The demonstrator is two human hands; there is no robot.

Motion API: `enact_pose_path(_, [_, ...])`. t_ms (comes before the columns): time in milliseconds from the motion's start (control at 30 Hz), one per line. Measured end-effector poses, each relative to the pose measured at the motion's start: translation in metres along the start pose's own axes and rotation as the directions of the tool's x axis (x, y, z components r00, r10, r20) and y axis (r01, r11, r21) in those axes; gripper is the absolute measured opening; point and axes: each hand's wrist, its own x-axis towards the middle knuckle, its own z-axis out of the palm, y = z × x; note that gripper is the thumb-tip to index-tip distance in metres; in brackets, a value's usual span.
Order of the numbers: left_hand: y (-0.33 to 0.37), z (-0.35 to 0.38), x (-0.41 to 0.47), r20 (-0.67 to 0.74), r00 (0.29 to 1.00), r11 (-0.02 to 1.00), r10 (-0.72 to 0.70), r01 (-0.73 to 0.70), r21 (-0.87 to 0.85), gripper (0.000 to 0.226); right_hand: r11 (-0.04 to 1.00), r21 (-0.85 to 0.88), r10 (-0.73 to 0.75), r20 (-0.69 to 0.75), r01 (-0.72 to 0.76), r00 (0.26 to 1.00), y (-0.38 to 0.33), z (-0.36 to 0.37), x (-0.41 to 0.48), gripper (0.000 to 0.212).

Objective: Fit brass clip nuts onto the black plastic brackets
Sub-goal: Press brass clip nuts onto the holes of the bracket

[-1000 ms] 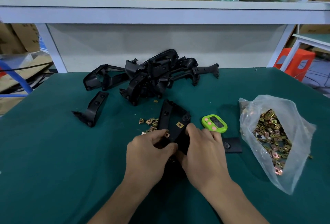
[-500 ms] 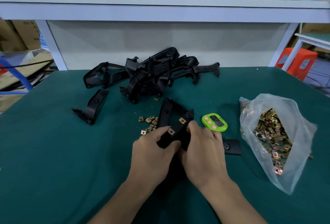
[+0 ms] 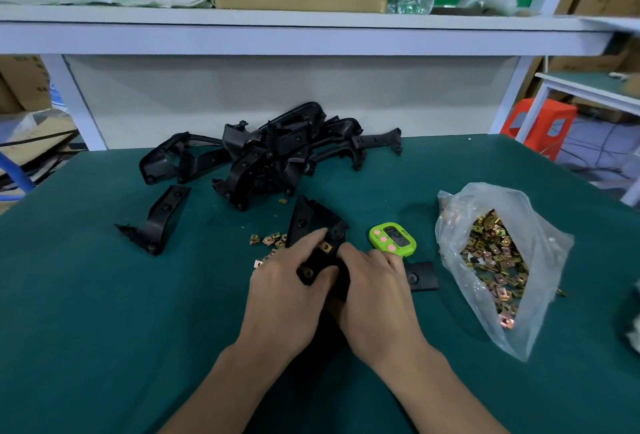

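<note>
Working on 1 black bracket (image 3: 311, 222), held low over the green worktop (image 3: 86, 295) near its middle. Gripping it from both sides: left hand (image 3: 291, 291) wrapped over the near left edge with the forefinger stretched up along the face, right hand (image 3: 375, 290) curled round the right edge, thumb tip just beside 1 brass clip nut (image 3: 326, 246) already sitting on the bracket. Cannot tell whether the darker mount (image 3: 308, 273) lower down is filled.

Probably seating or checking that nut. To do it well:

1. Brace the bracket firmly with the left hand, so as not to let it twist.
2. Push the nut straight along its tab with the right thumb, never at a slant.
3. Stop only once the nut's hole lines up with the hole in the plastic.
4. Press on the flat of the nut, not on its thin edge.
5. Take the next one from the loose clip nuts (image 3: 270, 239) just beside the left hand, not from the plastic bag (image 3: 498, 260) well off to the right.
6. Mind the green timer (image 3: 393, 239), close to the right knuckles.
</note>
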Motion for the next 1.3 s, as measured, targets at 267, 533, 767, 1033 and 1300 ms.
enact_pose_path(267, [0.008, -0.009, 0.007, -0.216, 0.97, 0.993, -0.107, 0.092, -0.078, 0.021, 0.975, -0.199, -0.109, -0.06, 0.096, 0.992, 0.001, -0.047, -0.016, 0.046])
enact_pose_path(533, [0.068, 0.022, -0.011, 0.153, 0.908, 0.588, -0.39, 0.373, -0.717, 0.015, 0.619, 0.704, 0.463, 0.032, -0.349, 0.886, 0.015, -0.095, -0.066, 0.066])
enact_pose_path(767, [0.151, 0.094, -0.049, 0.378, 0.921, 0.797, -0.093, 0.296, -0.527, 0.024, 0.515, 0.792, 0.639, -0.1, -0.327, 0.763, 0.076, -0.15, -0.102, 0.029])
enact_pose_path(1033, [0.261, 0.223, -0.128, 0.819, 0.572, 0.681, -0.038, 0.614, -0.398, 0.024, 0.198, 0.92, 0.932, -0.069, -0.339, 0.357, 0.166, -0.237, -0.221, 0.014])
enact_pose_path(1300, [0.314, 0.331, -0.237, 0.982, 0.064, 0.473, -0.179, 0.881, 0.029, 0.014, -0.114, 0.985, 0.993, 0.115, -0.129, -0.004, 0.22, -0.286, -0.358, 0.02])
